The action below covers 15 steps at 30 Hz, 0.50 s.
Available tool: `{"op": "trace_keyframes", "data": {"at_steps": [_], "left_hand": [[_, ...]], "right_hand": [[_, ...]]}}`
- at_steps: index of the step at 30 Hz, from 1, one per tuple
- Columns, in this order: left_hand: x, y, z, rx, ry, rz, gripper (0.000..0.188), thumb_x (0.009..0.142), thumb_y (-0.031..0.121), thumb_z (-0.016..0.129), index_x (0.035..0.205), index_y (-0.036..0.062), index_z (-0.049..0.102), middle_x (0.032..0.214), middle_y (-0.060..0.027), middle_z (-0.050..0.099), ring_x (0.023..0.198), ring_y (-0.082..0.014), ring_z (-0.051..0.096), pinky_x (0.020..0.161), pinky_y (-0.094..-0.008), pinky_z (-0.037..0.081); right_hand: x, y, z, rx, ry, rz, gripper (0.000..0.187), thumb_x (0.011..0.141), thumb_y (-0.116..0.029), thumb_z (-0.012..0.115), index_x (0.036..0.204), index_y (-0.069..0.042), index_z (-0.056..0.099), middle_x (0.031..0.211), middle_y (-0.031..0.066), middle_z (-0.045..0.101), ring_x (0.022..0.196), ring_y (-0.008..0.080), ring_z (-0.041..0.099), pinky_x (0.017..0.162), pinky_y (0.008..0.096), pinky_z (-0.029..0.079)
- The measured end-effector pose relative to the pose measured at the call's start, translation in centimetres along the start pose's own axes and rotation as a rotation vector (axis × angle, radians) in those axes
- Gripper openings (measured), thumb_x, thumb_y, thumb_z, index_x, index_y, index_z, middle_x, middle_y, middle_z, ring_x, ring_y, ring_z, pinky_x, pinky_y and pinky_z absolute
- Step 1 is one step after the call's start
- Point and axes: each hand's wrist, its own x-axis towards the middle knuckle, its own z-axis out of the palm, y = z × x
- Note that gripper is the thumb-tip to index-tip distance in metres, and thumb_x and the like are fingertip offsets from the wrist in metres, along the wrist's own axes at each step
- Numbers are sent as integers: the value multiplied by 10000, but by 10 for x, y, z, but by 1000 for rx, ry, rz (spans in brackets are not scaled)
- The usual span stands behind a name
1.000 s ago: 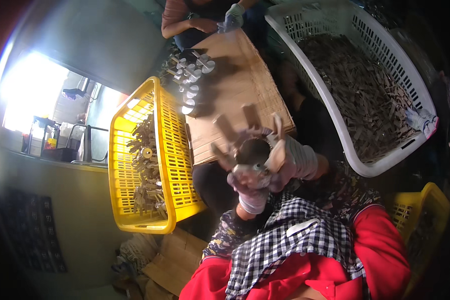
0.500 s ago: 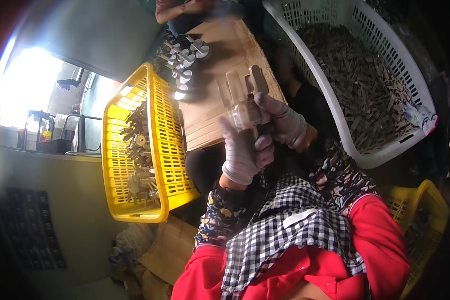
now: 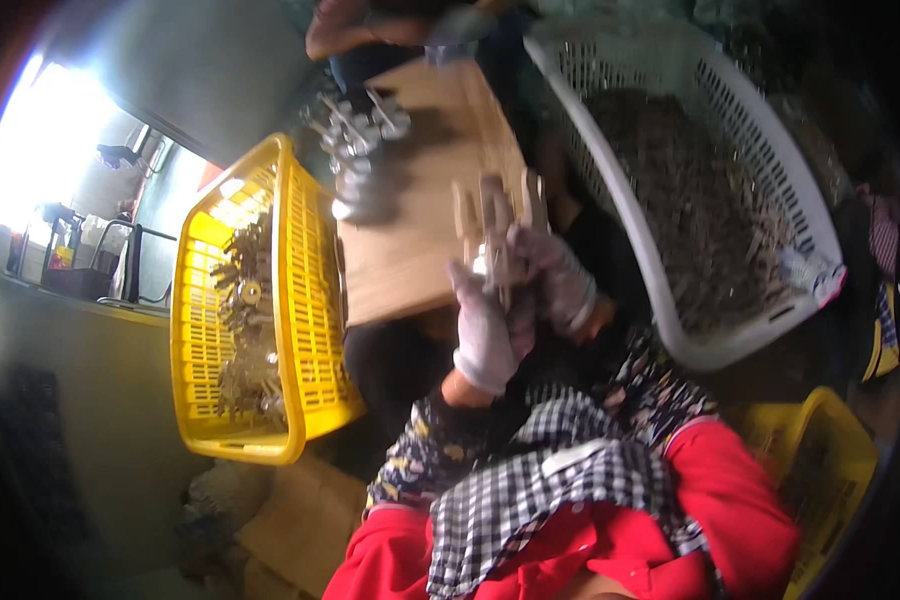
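Observation:
In striped, light-coloured work gloves, my left hand [image 3: 487,338] and my right hand [image 3: 562,282] are close together over the near edge of the cardboard. Between them they hold a metal part with flat prongs [image 3: 496,212], its prongs pointing away from me. My left fingers are closed around its shiny round lower end from the left; my right fingers and thumb grip it from the right. Motion blur and the gloves hide where exactly the fingers meet the part. On the cardboard's far left stand several silvery metal parts with round discs and rods [image 3: 355,135].
A cardboard-topped surface [image 3: 420,240] lies ahead. At left stands a yellow basket [image 3: 315,310] of metal parts; at right, a white basket [image 3: 640,225] of flat brown strips with a glove [image 3: 815,275] on its rim. Another yellow basket [image 3: 855,420] is at lower right. Another person's hands [image 3: 460,28] show beyond.
The whole view has shifted and blurred. My hands still hold the pronged part, now with its prongs more upright in view. The other person's hands have moved slightly.

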Motion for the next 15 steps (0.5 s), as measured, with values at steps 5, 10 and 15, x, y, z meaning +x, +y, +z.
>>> {"op": "trace_keyframes", "data": {"at_steps": [5, 10, 15], "left_hand": [[31, -35, -27, 663, 201, 536, 546, 909, 493, 365, 1153, 22, 494, 933, -90, 580, 859, -166, 549, 770, -272, 423], [31, -40, -39, 182, 45, 473, 490, 904, 408, 440, 1185, 8, 476, 972, -47, 568, 871, -112, 497, 762, -254, 410], [21, -32, -31, 290, 113, 542, 511, 907, 471, 377, 957, 3, 575, 875, -42, 591, 765, -124, 522, 653, -291, 429]], "right_hand": [[17, 22, 2, -277, 265, -296, 397, 726, -224, 706, 1044, -38, 560, 871, 14, 612, 740, 102, 577, 675, 243, 469], [15, 24, 3, -64, 188, -92, 285, 780, -234, 662, 1003, -78, 576, 850, -2, 601, 737, 81, 554, 660, 220, 446], [10, 16, 1, -140, 44, -37, 236, 802, -238, 617, 966, -69, 593, 833, -6, 604, 728, 83, 562, 663, 217, 445]]}}
